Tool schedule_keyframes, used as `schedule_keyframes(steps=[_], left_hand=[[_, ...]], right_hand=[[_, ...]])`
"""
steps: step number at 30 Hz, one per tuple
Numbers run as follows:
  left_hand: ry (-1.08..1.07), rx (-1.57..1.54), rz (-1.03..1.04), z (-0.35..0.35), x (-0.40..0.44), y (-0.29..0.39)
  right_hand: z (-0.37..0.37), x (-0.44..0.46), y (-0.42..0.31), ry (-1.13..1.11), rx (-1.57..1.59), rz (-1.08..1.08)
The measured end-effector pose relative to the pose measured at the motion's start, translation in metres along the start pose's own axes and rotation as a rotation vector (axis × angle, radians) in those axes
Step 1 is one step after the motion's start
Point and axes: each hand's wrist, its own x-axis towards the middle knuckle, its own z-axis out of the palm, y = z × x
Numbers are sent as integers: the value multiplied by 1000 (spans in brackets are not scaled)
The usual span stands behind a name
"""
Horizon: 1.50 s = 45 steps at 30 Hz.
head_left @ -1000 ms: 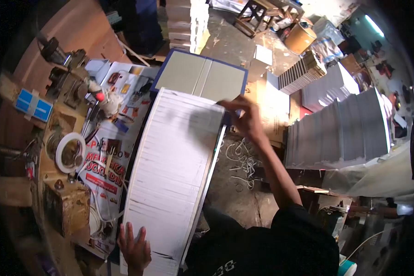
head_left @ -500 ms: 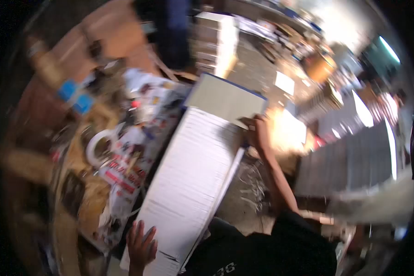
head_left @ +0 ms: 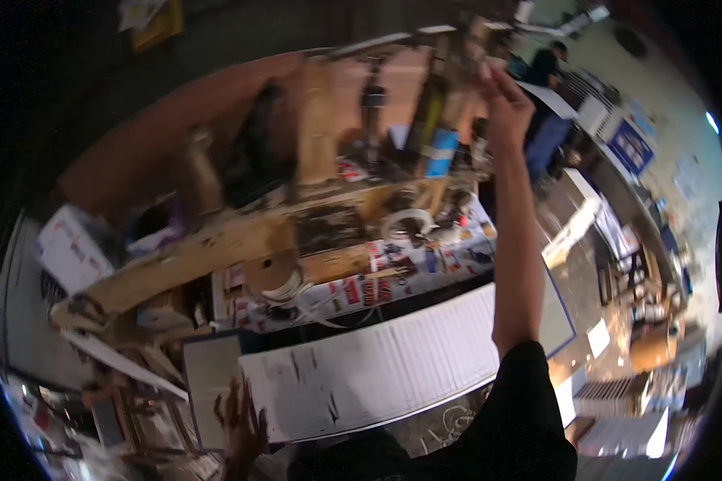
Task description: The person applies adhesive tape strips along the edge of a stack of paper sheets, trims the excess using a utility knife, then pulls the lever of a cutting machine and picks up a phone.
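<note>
A long white board or stack with dark streaks (head_left: 377, 365) lies across the lower middle of the view. My left hand (head_left: 241, 425) is at its left end, fingers spread, over the edge of a grey panel with a blue border (head_left: 211, 385). My right hand (head_left: 505, 100) is raised, arm stretched out beyond the board, near the upright wooden parts at the top. Its fingers are pinched together; whatever may be between them is too blurred to make out.
A wooden beam (head_left: 217, 248) runs behind the board, with a roll of white tape (head_left: 407, 224) and a spool (head_left: 271, 272). Printed sheets (head_left: 353, 290) lie beyond the board. A white box (head_left: 74, 248) stands left. Another person (head_left: 547, 66) is at the upper right.
The view has swung to the left. My right hand has left the board's far end and is now raised near the wooden parts. My left hand remains by the near end.
</note>
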Motion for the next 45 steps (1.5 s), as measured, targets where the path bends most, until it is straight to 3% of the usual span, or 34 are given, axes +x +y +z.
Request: schedule_keyframes(steps=[2, 3, 5, 7, 9, 10, 11, 13, 16, 17, 18, 19, 21, 22, 23, 24, 26, 27, 29, 30, 31, 33, 35, 36, 39, 41, 42, 43, 44, 45], left_hand=[[10, 10, -363, -18, -61, -22], [63, -9, -427, -28, -85, -34], [99, 96, -630, -44, -154, -54], [108, 545, -741, -4, -284, -122], [433, 531, -1005, -72, -316, -109], [499, 469, -1189, -110, -335, -101], [561, 597, -1295, -103, -393, -120], [659, 536, -1573, -110, -470, -138], [323, 340, -1869, -103, -549, -126], [274, 221, -2019, -53, -590, -135], [149, -76, -2137, -67, -583, -122], [-61, -266, -2179, -65, -576, -114], [41, -475, -2260, -61, -559, -101], [-77, -355, -2069, -48, -557, -93], [36, -397, -2235, -50, -550, -87], [455, -209, -2316, -38, -547, -87], [723, -275, -2438, -40, -548, -88], [756, -275, -2505, -38, -542, -85], [883, 773, -2823, -40, -520, -91], [1124, 546, -2914, -39, -505, -85], [1262, 364, -3082, -53, -491, -86], [1538, 398, -3074, 23, -470, -114], [2093, -483, -2860, -35, -471, -113], [1821, -185, -3094, -15, -467, -125], [1290, -1060, -3329, -56, -490, -120], [371, -1618, -2972, -96, -533, -113], [236, -1642, -2930, -123, -562, -116], [375, -1458, -2973, -149, -590, -112], [327, -1391, -2957, -147, -645, -113], [358, -1122, -2837, -139, -704, -113]], right_hand=[[-11, 41, 61, 30, 64, -40], [-17, 41, 51, 17, 42, 23], [14, 0, 22, -6, -172, -59], [71, -87, -28, -53, -344, -165], [130, -192, -73, -144, -394, -224], [161, -250, -91, -221, -370, -215], [191, -307, -109, -315, -335, -184], [242, -415, -144, -535, -245, -86], [308, -558, -203, -905, -79, 37], [336, -596, -226, -1015, -3, 56], [358, -635, -249, -1126, 58, 66], [384, -667, -276, -1203, 135, 67], [434, -731, -337, -1357, 306, 34], [459, -762, -372, -1432, 424, 28], [483, -793, -407, -1519, 544, 26], [504, -822, -447, -1597, 650, 21], [525, -885, -523, -1755, 816, 4], [517, -909, -552, -1801, 875, -3], [521, -951, -599, -1966, 1116, -404], [529, -950, -622, -2004, 1219, -626], [536, -968, -638, -2015, 1253, -634], [560, -1000, -668, -2274, 1160, -558], [607, -1068, -674, -2227, 1261, -673], [629, -1090, -680, -2190, 1325, -773], [677, -1136, -747, -2273, 1548, -780], [689, -1139, -779, -2373, 1566, -708], [671, -1141, -819, -2381, 1510, -619], [655, -1143, -849, -2528, 1450, -367], [636, -1150, -875, -2667, 1403, -103], [619, -1157, -902, -2756, 1409, 83]])
